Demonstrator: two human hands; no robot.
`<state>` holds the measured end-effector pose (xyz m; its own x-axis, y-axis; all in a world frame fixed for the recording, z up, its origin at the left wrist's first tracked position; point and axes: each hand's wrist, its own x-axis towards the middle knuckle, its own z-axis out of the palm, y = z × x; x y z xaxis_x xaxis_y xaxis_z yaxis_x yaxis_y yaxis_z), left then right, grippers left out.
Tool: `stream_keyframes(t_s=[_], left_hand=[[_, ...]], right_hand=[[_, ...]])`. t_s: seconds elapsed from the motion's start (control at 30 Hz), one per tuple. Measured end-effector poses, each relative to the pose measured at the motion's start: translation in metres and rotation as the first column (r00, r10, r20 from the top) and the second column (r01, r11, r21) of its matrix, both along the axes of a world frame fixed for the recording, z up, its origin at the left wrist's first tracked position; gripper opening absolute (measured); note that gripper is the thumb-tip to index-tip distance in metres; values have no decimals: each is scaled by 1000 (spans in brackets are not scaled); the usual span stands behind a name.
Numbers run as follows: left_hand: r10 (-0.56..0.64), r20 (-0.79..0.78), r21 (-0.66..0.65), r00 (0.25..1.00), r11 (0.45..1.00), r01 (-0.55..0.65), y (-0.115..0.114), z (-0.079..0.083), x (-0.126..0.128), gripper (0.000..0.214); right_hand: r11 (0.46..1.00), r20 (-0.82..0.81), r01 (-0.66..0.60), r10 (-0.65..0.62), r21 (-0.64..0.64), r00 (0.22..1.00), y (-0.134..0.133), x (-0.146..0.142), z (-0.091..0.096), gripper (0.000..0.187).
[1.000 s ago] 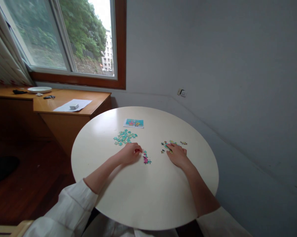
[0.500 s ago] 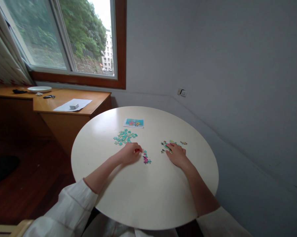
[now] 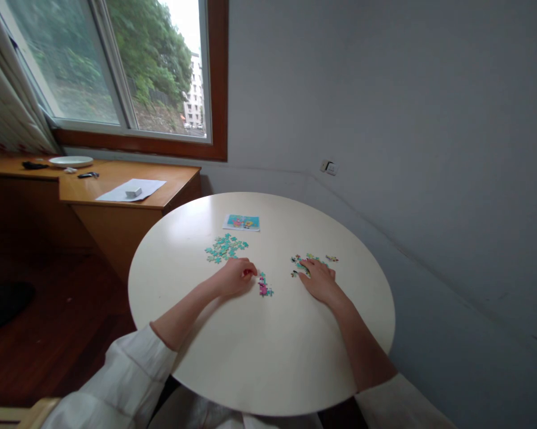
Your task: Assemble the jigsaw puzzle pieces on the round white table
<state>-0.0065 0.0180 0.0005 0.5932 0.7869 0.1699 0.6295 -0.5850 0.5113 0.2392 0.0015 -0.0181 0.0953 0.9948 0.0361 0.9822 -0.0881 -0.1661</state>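
On the worktop, left hand curls beside pink puzzle cluster, contents unclear; right hand lies flat on loose pieces, likely light and thin: pinch edges.

Grey walls, wood-framed window (trees and daylight outside), wooden desk, dark wooden floor.

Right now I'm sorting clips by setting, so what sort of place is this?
Probably a room in a home or lodging: a round white table strewn with jigsaw pieces, a wooden desk bearing a plate, and a window onto trees.
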Motion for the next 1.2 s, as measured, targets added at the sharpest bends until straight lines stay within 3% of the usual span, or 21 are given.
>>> stream_keyframes(t_s=[0.47, 1.2], left_hand=[[-2, 3, 7, 1000, 1000, 2, 1, -2, -1, 26], [-4, 13, 15, 1000, 1000, 3, 3, -5, -1, 26]], right_hand=[[999, 66, -38, 39, -25, 997, -2, -7, 5, 42], [997, 20, -77, 77, -9, 997, -2, -8, 6, 39]])
